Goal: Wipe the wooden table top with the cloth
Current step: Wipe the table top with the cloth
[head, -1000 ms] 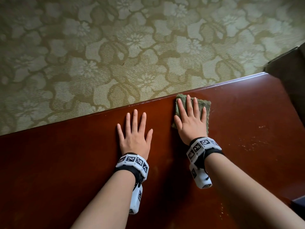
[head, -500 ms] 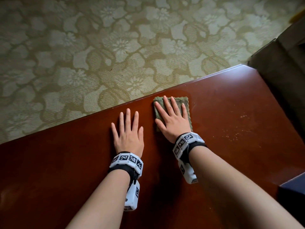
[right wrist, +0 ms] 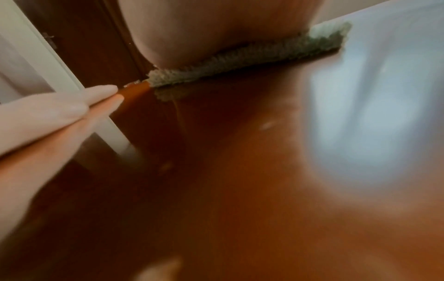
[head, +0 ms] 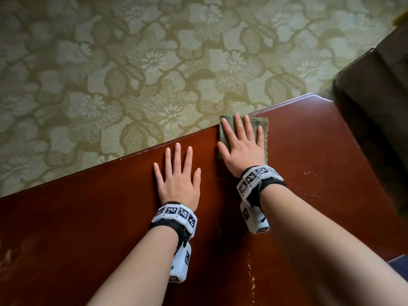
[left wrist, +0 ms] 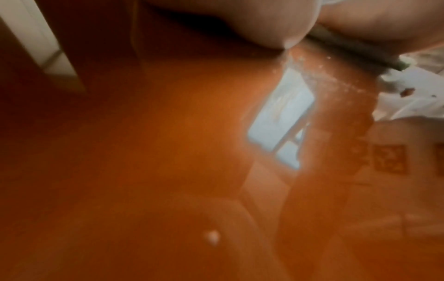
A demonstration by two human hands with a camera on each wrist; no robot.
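The right hand (head: 242, 151) lies flat on the green cloth (head: 262, 124), fingers (head: 237, 127) straight and spread, pressing it onto the wooden table (head: 88, 217) right at the far edge, near the far right corner. Most of the cloth is hidden under the palm; only its left strip, its far margin and its right border show in the head view. From the right wrist view the cloth (right wrist: 240, 59) appears as a fuzzy, squashed band under the heel of the hand, its top surface out of sight.

The left hand (head: 177, 180) rests palm down on bare wood just beside the right, fingers straight and slightly apart, holding nothing. It is not touching the cloth.

Pale specks (head: 309, 173) dot the wood to the right of the right wrist, and a fainter trail (head: 251, 277) runs between the forearms (crumbs or dust, too small to tell). The left wrist view is badly blurred: mostly glossy wood with a window reflection (left wrist: 281, 117).

Beyond the table edge is a floral carpet (head: 132, 62). A dark piece of furniture (head: 379, 85) is cut off at the right.
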